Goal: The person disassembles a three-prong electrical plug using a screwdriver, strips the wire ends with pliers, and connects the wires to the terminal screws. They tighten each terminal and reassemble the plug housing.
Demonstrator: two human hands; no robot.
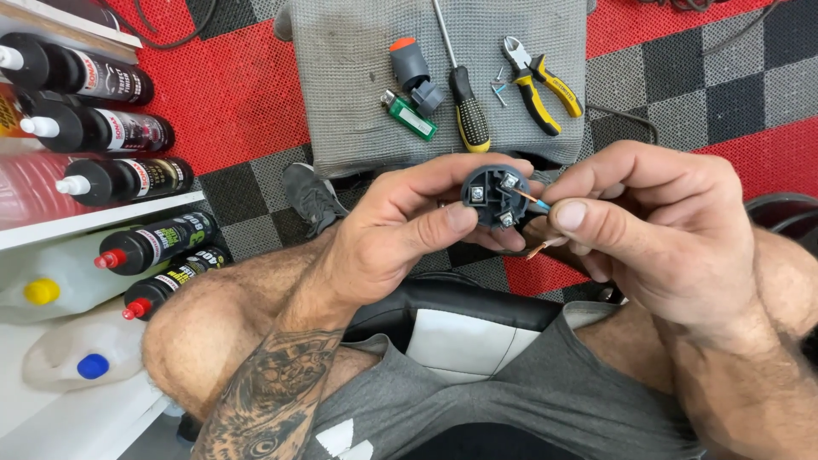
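Shelving at far left carries black bottles [94, 129] lying on their sides, white-capped above and red-capped below, with two pale jugs [64, 294] (one yellow-capped, one blue-capped) beneath them; I cannot tell what any of them holds. My left hand [400, 234] is curled around a dark round plug insert [496, 197], thumb on its lower rim and fingers behind it, so that its screw terminals face me. The insert sits between my two hands, above my knees. My right hand [656, 230] is closed in a pinch, thumb and forefinger gripping thin wires [537, 202] (a blue-sheathed one and bare copper ends) that reach the insert's right-hand terminal. Beyond the hands, a grey cloth [358, 77] lies on the red, black and grey tiled floor [230, 85]. On the cloth, from left to right: a green lighter [409, 116], a grey plug housing [413, 72] with an orange end, a screwdriver [464, 94] with a black-and-yellow handle, small loose screws [499, 86], and yellow-handled cutters [538, 83].
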